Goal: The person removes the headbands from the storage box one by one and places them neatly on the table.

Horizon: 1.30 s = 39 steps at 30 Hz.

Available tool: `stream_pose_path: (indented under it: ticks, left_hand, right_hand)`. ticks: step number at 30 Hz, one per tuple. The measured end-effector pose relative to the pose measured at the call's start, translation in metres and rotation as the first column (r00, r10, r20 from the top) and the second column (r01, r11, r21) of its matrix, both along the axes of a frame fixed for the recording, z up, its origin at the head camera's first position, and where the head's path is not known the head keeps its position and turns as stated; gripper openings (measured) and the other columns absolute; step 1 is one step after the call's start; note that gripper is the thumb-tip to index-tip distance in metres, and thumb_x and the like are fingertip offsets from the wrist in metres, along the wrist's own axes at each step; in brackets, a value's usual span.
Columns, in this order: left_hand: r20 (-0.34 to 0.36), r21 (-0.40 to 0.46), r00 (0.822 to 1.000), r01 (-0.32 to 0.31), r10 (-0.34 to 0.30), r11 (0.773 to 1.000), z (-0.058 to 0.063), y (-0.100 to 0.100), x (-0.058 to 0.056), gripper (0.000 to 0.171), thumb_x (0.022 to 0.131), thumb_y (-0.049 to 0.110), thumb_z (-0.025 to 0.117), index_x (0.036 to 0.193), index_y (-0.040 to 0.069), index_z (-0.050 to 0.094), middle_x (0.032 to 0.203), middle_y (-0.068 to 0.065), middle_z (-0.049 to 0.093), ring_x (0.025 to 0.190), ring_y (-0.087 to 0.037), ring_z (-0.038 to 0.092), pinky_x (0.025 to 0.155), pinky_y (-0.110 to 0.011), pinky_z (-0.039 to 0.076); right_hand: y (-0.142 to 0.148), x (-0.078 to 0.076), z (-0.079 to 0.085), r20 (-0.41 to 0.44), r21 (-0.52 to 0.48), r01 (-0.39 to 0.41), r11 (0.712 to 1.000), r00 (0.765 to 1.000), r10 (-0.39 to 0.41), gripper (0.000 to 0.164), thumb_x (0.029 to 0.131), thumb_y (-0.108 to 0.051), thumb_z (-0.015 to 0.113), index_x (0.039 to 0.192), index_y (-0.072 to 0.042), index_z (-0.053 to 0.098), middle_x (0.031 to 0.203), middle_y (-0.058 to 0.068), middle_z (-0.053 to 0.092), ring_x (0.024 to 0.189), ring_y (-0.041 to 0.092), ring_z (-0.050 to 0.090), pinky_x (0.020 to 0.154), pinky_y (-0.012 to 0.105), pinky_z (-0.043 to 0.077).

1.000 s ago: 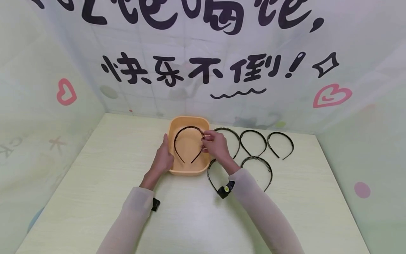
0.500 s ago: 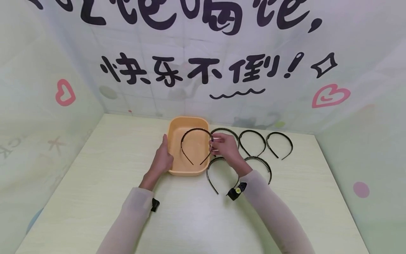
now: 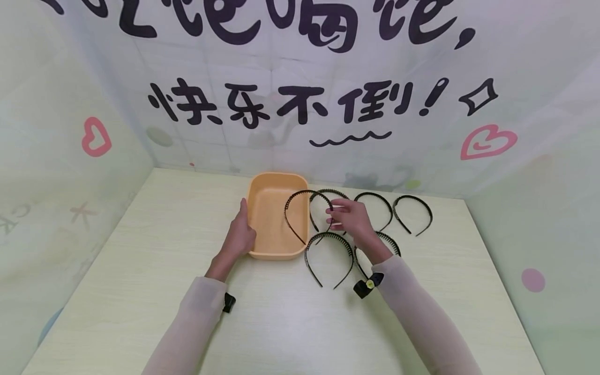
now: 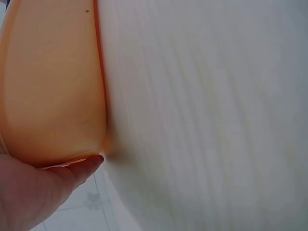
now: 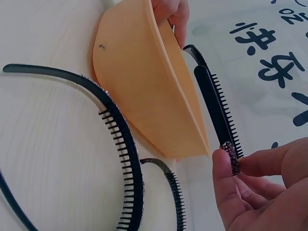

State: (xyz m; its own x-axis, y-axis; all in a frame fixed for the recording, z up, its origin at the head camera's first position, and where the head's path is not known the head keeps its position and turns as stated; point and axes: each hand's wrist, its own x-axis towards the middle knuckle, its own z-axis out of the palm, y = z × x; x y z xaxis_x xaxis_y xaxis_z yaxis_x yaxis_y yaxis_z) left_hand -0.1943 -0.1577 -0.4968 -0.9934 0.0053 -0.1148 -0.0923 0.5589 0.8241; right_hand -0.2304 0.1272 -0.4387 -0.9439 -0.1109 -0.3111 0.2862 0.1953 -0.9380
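Note:
My left hand (image 3: 238, 235) holds the left side of an orange rectangular plastic basin (image 3: 268, 221). In the left wrist view, the fingers (image 4: 79, 172) lie along the basin's outer wall. My right hand (image 3: 352, 221) pinches a black toothed headband (image 5: 215, 103) between thumb and fingertips, at a sparkly patch on one side. The held headband is up off the table, partly over the basin's right rim. Below it on the table lies another toothed headband (image 3: 329, 234). The visible floor of the basin bears nothing.
More black headbands lie right of the basin: one behind the held headband (image 3: 323, 190), one at back middle (image 3: 373, 194), one at far right (image 3: 413, 196), and one in front (image 3: 390, 239), partly covered by my right wrist. A printed backdrop (image 3: 272, 151) stands behind the table.
My right hand has moved to the right, taking the pinched headband from over the basin's middle to its right rim. My left hand has stayed at the basin's left side.

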Motion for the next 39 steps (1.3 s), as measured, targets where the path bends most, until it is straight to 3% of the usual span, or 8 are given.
stream_pose_path:
  ticks: [6,11,15,21,27,33,39]
  left_hand:
    - [0.009,0.010,1.000,0.001,-0.001,1.000,0.001,0.001,0.000,0.087,0.085,-0.015,0.035,0.156,0.001,-0.013,0.163,-0.023,0.002,0.149,-0.036,0.019,0.116,-0.049,0.031]
    - [0.013,0.017,1.000,0.001,-0.001,1.000,0.001,0.001,0.000,0.087,0.085,-0.016,0.035,0.156,0.001,-0.014,0.164,-0.023,0.002,0.149,-0.036,0.018,0.115,-0.048,0.032]
    - [0.010,0.012,1.000,0.000,0.000,1.000,0.001,0.001,0.000,0.088,0.085,-0.016,0.035,0.156,0.001,-0.013,0.163,-0.023,0.003,0.149,-0.035,0.016,0.116,-0.048,0.031]
    - [0.012,-0.004,1.000,-0.008,0.008,1.000,0.001,0.002,0.000,0.087,0.085,-0.015,0.036,0.156,0.000,-0.012,0.163,-0.023,0.005,0.149,-0.035,0.019,0.117,-0.049,0.028]
    - [0.011,0.005,1.000,-0.011,0.011,1.000,0.000,0.001,0.000,0.087,0.085,-0.015,0.036,0.156,0.001,-0.012,0.164,-0.022,0.003,0.149,-0.035,0.019,0.118,-0.049,0.027]
    - [0.011,0.016,1.000,-0.003,0.003,1.000,-0.001,0.001,0.000,0.088,0.084,-0.015,0.036,0.156,0.000,-0.013,0.163,-0.023,0.003,0.148,-0.035,0.019,0.117,-0.049,0.028]
    - [0.013,0.002,1.000,-0.003,0.003,1.000,0.000,0.000,0.000,0.088,0.085,-0.014,0.036,0.156,0.001,-0.012,0.164,-0.022,0.004,0.149,-0.035,0.015,0.120,-0.049,0.022]
  right_hand:
    - [0.014,0.000,-0.001,0.010,0.004,0.003,1.000,1.000,-0.003,0.043,0.098,-0.001,0.055,0.141,-0.001,0.052,0.130,0.029,0.060,0.093,0.029,0.072,0.083,0.043,0.059]
    - [0.024,0.002,-0.003,0.018,-0.001,0.010,1.000,1.000,-0.010,0.042,0.098,-0.001,0.055,0.139,-0.001,0.054,0.131,0.029,0.060,0.088,0.024,0.072,0.078,0.039,0.060]
    - [0.035,0.004,-0.003,0.023,0.011,0.017,1.000,1.000,-0.017,0.042,0.098,-0.002,0.054,0.140,-0.002,0.053,0.132,0.029,0.059,0.087,0.022,0.073,0.073,0.032,0.060]
    - [0.050,0.004,-0.008,0.034,0.030,0.035,0.999,0.999,-0.036,0.043,0.099,-0.002,0.053,0.142,-0.003,0.052,0.133,0.028,0.059,0.089,0.022,0.073,0.076,0.033,0.060]
    - [0.063,0.006,-0.014,0.054,0.039,0.051,0.998,0.997,-0.053,0.045,0.100,-0.002,0.051,0.144,-0.001,0.048,0.133,0.027,0.060,0.088,0.020,0.073,0.068,0.025,0.058]
    - [0.077,0.009,-0.019,0.049,0.063,0.058,0.996,0.997,-0.061,0.045,0.100,-0.001,0.052,0.145,0.000,0.047,0.134,0.029,0.058,0.087,0.017,0.073,0.070,0.027,0.059]
    - [0.092,0.011,-0.021,0.040,0.093,0.059,0.994,0.997,-0.063,0.046,0.100,-0.002,0.051,0.146,0.001,0.046,0.134,0.028,0.057,0.087,0.015,0.073,0.071,0.026,0.058]
